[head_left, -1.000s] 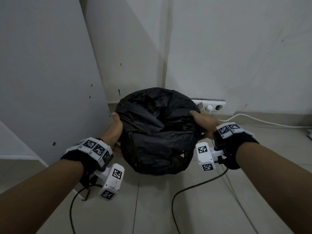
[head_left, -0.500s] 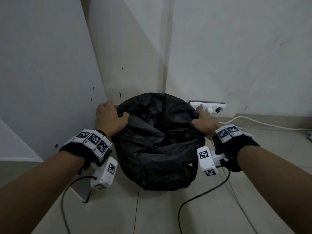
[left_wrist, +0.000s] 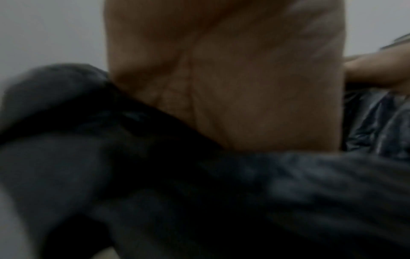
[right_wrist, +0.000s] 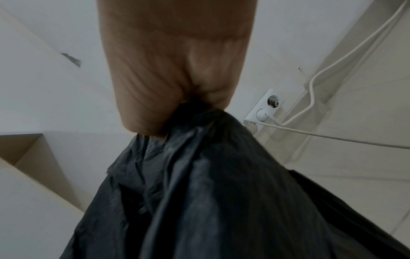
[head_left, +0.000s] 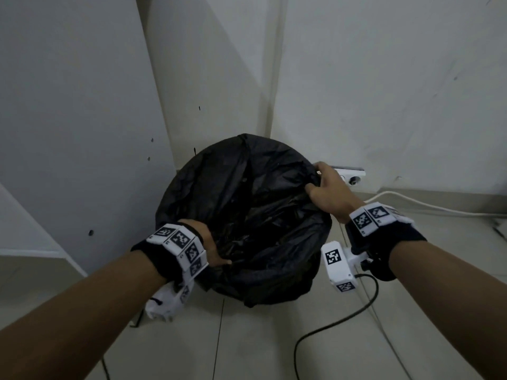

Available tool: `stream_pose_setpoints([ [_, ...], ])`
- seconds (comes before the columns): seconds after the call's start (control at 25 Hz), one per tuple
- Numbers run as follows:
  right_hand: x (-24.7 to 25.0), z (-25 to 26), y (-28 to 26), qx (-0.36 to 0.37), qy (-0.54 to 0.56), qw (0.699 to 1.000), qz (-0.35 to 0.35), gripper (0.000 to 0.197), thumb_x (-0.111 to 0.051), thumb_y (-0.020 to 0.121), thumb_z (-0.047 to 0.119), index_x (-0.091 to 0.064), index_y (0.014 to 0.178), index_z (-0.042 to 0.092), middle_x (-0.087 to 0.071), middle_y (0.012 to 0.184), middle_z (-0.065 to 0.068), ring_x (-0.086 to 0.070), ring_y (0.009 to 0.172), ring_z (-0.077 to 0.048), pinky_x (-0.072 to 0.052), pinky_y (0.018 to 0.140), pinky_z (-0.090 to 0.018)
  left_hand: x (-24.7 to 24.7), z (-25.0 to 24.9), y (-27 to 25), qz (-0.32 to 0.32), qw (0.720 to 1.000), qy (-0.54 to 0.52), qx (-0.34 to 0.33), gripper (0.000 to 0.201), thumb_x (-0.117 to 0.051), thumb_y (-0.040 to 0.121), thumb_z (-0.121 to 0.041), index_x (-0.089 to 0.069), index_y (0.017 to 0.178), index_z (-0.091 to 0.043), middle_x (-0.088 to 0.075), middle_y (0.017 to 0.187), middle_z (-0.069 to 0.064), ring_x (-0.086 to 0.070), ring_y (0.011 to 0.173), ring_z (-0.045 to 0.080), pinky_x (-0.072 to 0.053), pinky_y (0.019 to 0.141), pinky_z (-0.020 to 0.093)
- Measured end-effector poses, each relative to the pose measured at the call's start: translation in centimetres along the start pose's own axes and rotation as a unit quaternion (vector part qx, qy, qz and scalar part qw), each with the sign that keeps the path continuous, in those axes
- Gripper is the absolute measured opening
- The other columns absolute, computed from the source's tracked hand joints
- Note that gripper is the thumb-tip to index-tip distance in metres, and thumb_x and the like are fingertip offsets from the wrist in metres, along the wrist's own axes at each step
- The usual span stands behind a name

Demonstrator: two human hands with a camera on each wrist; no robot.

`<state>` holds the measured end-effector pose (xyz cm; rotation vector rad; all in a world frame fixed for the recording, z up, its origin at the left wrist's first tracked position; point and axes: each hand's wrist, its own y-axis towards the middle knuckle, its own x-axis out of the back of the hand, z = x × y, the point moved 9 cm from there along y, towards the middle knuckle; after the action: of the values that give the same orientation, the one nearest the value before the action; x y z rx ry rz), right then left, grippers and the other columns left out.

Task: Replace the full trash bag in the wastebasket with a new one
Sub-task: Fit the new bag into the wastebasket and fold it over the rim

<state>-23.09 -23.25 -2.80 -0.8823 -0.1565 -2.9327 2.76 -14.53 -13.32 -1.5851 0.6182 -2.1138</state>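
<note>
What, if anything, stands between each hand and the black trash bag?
Nothing visible does. The right hand already pinches the trash bag at its far right edge, and the left hand rests on its near left edge; how its fingers lie is hidden.

head view downward, wrist views close, sharing trash bag (head_left: 241, 215)

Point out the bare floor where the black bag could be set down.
Bare tile lies in front of the black plastic trash bag, between the arms, bordered by a black cable. Crowded on the right: white wall socket and white cord.
</note>
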Motion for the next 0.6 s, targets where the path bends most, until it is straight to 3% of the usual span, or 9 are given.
stream_pose_setpoints([
  [0.04,0.2,0.4,-0.3,0.002,-0.006,1.000,-0.002,0.031,-0.054,0.078,0.018,-0.053,0.108,0.015,-0.066,0.100,-0.009,-0.064,0.098,-0.027,-0.054,0.091,-0.050,-0.6,0.8,0.2,0.032,0.999,0.022,0.011,0.110,-0.029,0.063,-0.098,-0.048,0.143,-0.025,-0.050,0.145,0.002,-0.048,0.132,0.024,-0.037,0.111,0.037],
  [0.12,0.3,0.5,-0.8,0.008,-0.010,1.000,-0.008,0.027,-0.053,0.084,0.012,-0.051,0.110,0.016,-0.065,0.100,-0.008,-0.061,0.100,-0.026,-0.053,0.092,-0.047,0.4,0.9,0.1,0.043,0.998,0.032,-0.013,0.100,-0.024,0.074,-0.091,-0.048,0.140,-0.021,-0.051,0.142,0.005,-0.049,0.129,0.028,-0.035,0.110,0.041],
  [0.28,-0.1,0.7,-1.7,0.021,0.008,1.000,-0.020,0.027,-0.053,0.083,0.016,-0.052,0.110,0.021,-0.064,0.101,-0.004,-0.060,0.101,-0.022,-0.053,0.088,-0.042,4.3,-1.6,-1.4,-0.129,0.988,0.056,-0.065,0.048,-0.034,0.101,-0.046,-0.037,0.144,-0.025,-0.046,0.142,0.009,-0.045,0.127,0.031,-0.027,0.110,0.056],
  [0.36,-0.8,1.3,-2.2,0.034,0.022,0.999,-0.011,0.024,-0.054,0.087,0.011,-0.052,0.109,0.019,-0.063,0.097,0.000,-0.060,0.090,-0.015,-0.051,0.075,-0.031,2.9,-1.8,-1.6,-0.076,0.993,0.087,-0.012,0.043,-0.035,0.103,-0.032,-0.041,0.145,-0.023,-0.045,0.147,0.011,-0.039,0.135,0.033,-0.017,0.114,0.061],
  [0.4,-1.2,1.8,-2.6,0.045,0.021,0.999,-0.003,0.022,-0.054,0.088,0.008,-0.051,0.109,0.017,-0.063,0.094,0.001,-0.059,0.085,-0.012,-0.048,0.070,-0.027,2.4,-1.8,-1.7,-0.038,0.997,0.067,0.006,0.042,-0.035,0.103,-0.027,-0.048,0.142,-0.017,-0.049,0.144,0.012,-0.041,0.135,0.032,-0.020,0.115,0.057],
  [0.44,-1.6,2.5,-3.0,0.064,0.018,0.998,0.003,0.021,-0.054,0.089,0.006,-0.051,0.108,0.016,-0.063,0.093,0.000,-0.058,0.081,-0.011,-0.046,0.067,-0.024,2.4,-2.2,-1.8,-0.018,0.999,0.036,-0.004,0.039,-0.036,0.104,-0.023,-0.055,0.135,-0.012,-0.057,0.134,0.014,-0.051,0.126,0.030,-0.029,0.112,0.050],
  [0.48,-1.9,3.0,-3.4,0.080,0.013,0.997,0.007,0.020,-0.054,0.089,0.005,-0.050,0.107,0.015,-0.062,0.093,-0.002,-0.057,0.079,-0.010,-0.045,0.066,-0.022,2.8,-2.7,-1.6,-0.008,1.000,0.007,-0.022,0.034,-0.039,0.103,-0.022,-0.062,0.124,-0.011,-0.064,0.113,0.012,-0.061,0.103,0.025,-0.038,0.101,0.042],
  [0.56,-2.1,3.7,-4.0,0.100,-0.005,0.995,0.011,0.021,-0.054,0.089,0.005,-0.050,0.107,0.014,-0.061,0.096,-0.004,-0.055,0.079,-0.008,-0.042,0.063,-0.014,4.3,-4.2,-1.3,-0.016,0.996,-0.045,-0.080,0.026,-0.044,0.102,-0.026,-0.063,0.088,-0.016,-0.053,0.078,0.003,-0.051,0.059,0.010,-0.042,0.073,0.026],
  [0.6,-2.3,4.0,-4.2,0.107,-0.008,0.994,0.018,0.022,-0.054,0.089,0.005,-0.050,0.108,0.014,-0.060,0.098,-0.004,-0.054,0.079,-0.007,-0.042,0.062,-0.013,4.7,-5.2,-1.2,-0.023,0.992,-0.054,-0.109,0.028,-0.046,0.102,-0.031,-0.059,0.083,-0.014,-0.053,0.080,0.003,-0.050,0.056,0.007,-0.040,0.064,0.023],
])
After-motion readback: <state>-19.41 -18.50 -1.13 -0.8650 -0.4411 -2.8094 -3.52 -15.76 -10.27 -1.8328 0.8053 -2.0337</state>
